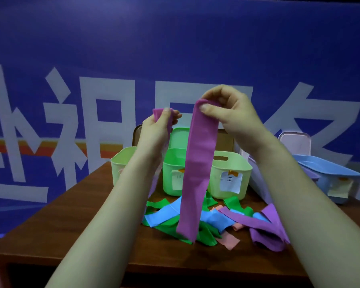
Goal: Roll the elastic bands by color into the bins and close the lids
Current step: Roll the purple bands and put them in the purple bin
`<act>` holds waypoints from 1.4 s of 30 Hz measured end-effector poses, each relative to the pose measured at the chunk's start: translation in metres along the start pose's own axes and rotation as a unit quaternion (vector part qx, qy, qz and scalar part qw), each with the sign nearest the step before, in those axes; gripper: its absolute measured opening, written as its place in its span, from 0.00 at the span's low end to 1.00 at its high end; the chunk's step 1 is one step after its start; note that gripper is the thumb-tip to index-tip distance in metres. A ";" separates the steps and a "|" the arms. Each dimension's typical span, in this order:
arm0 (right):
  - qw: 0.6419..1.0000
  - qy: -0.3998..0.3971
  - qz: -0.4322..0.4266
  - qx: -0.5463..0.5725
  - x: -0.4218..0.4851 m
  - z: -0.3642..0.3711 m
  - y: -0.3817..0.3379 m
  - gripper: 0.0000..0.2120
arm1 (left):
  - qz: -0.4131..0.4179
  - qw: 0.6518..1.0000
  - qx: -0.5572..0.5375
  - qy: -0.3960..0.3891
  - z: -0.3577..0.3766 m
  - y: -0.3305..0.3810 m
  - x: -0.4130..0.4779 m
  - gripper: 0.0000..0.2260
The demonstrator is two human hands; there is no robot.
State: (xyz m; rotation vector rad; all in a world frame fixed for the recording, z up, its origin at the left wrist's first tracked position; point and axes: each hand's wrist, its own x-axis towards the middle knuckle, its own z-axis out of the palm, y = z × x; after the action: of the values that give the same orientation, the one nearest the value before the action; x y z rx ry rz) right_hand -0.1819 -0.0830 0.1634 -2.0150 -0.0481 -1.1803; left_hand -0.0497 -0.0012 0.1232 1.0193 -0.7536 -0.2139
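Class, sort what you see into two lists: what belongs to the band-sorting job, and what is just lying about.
Belongs to the job: purple band, hanging from the right hand; left hand, gripping purple band too; mixed pile of bands; three green bins; lilac bin; blue bin.

Just there: wooden table; blue banner behind.

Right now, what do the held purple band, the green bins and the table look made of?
The purple band: thin, matte stretchy sheet, probably rubber or latex; it hangs limp and creases at the pinch. The green bins: moulded plastic, smooth slight sheen, rounded corners. The table: brown wood or wood-look laminate, semi-gloss; can't tell which.
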 end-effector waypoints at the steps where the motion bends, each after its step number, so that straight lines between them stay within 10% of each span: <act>1: 1.000 -0.018 -0.009 -0.009 0.000 0.000 -0.003 0.10 | 0.006 1.000 0.007 -0.015 0.000 0.001 0.000 0.11; 11: 0.991 -0.106 -0.027 -0.072 -0.015 0.010 -0.016 0.07 | -0.056 0.984 -0.027 -0.169 0.003 0.006 -0.020 0.11; 22: 0.971 -0.095 -0.082 -0.205 -0.014 0.008 -0.032 0.08 | -0.090 0.972 -0.059 -0.209 0.001 0.019 -0.031 0.30; 42: 0.966 -0.085 -0.076 -0.234 -0.006 0.012 -0.019 0.11 | -0.108 0.953 -0.104 -0.263 0.000 0.021 -0.036 0.33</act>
State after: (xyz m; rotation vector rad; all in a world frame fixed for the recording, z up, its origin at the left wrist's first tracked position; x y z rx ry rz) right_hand -0.1837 -0.0604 0.1673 -2.5645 -0.0085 -1.1900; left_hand -0.0800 0.0273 0.1234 0.8472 -1.0731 -0.7611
